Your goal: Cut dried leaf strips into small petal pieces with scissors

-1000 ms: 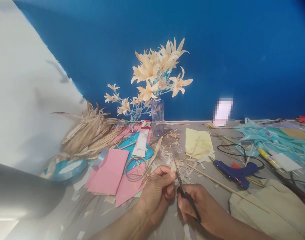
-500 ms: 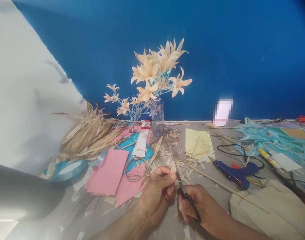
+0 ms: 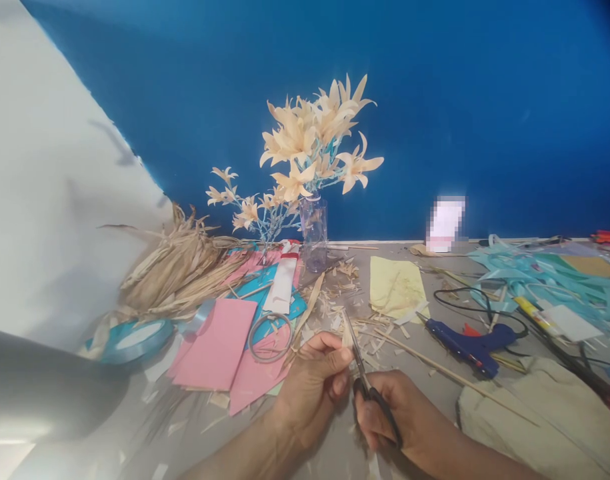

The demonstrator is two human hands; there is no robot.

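Observation:
In the lower middle of the head view, my left hand (image 3: 317, 383) is closed, its thumb and fingers pinching a small pale piece of dried husk (image 3: 347, 338). My right hand (image 3: 392, 410) grips black-handled scissors (image 3: 363, 380) just to the right. The blades point up and away, lying alongside the husk piece, close to my left fingertips. Part of the husk is hidden behind my left fingers. Beyond my hands, husk scraps (image 3: 335, 293) lie scattered on the grey table.
A clear vase (image 3: 313, 237) of pale flowers stands at the back. Left are dried husks (image 3: 169, 267), pink paper (image 3: 217, 343), a tape ring (image 3: 270, 338) and a ribbon roll (image 3: 135, 340). Right are yellow paper (image 3: 397, 287), a blue glue gun (image 3: 469, 347), a thin stick (image 3: 455, 377), teal ribbons (image 3: 545, 267) and beige cloth (image 3: 539, 413).
Both hands stay almost in place. The scissors have shifted very slightly against the husk piece, and the view has drifted a little.

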